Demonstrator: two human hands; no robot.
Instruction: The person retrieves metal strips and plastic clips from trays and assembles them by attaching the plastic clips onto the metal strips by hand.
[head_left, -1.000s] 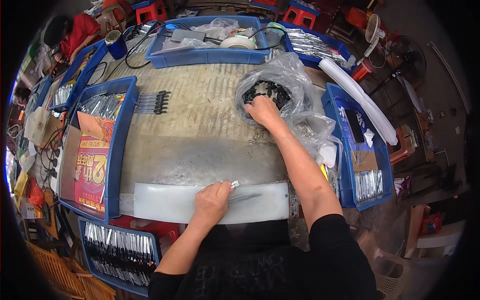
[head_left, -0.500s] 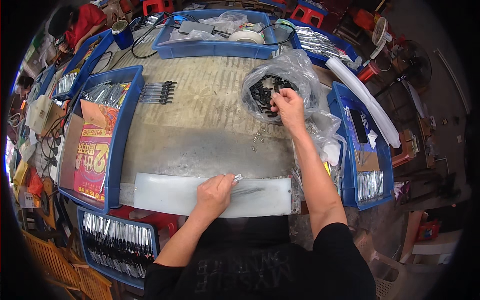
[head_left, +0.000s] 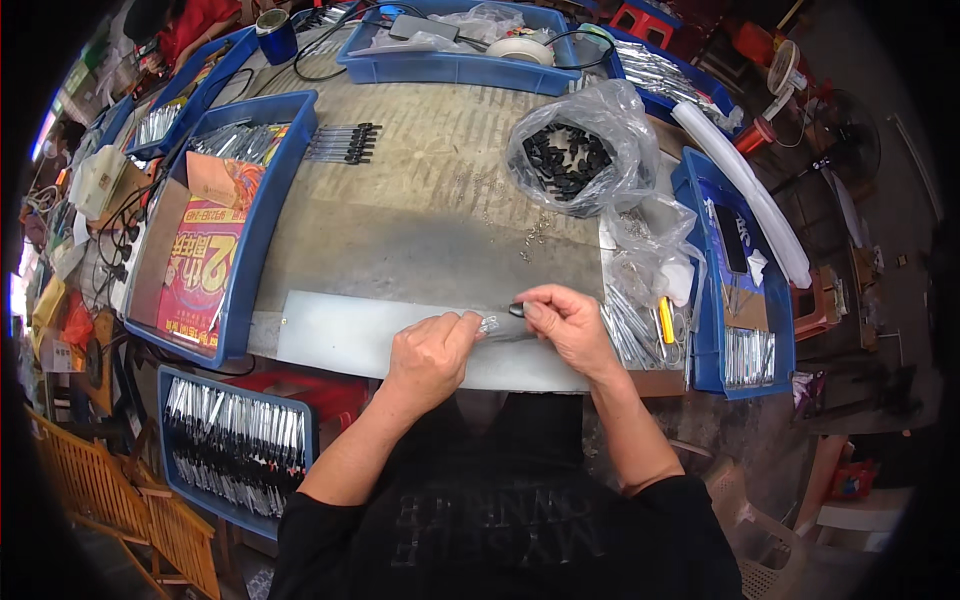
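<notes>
My left hand [head_left: 432, 352] is closed over the pale board [head_left: 340, 335] at the table's near edge. From its fingertips pokes the shiny, clear-and-silver end of a small piece [head_left: 489, 324]; the rest is hidden in the fist. Just to the right, my right hand [head_left: 570, 330] pinches a small black plastic part [head_left: 516, 310] between thumb and forefinger. The two pieces are close but apart. Beyond the right hand, an open clear plastic bag [head_left: 632, 165] holds many similar black parts [head_left: 560, 170]. A row of clear pens with black ends [head_left: 343, 143] lies at the back left.
Tiny metal bits [head_left: 533, 236] are scattered mid-table. Blue trays stand around: one with cardboard [head_left: 295, 165] at left, one with cables [head_left: 460, 70] behind, one with a phone [head_left: 733, 240] at right. A yellow-handled tool [head_left: 667, 320] lies right. A person in red sits far left.
My right hand has come back from the bag toward me, carrying a black part close to my left hand. The left hand stays over the board. The whole view has shifted slightly.
</notes>
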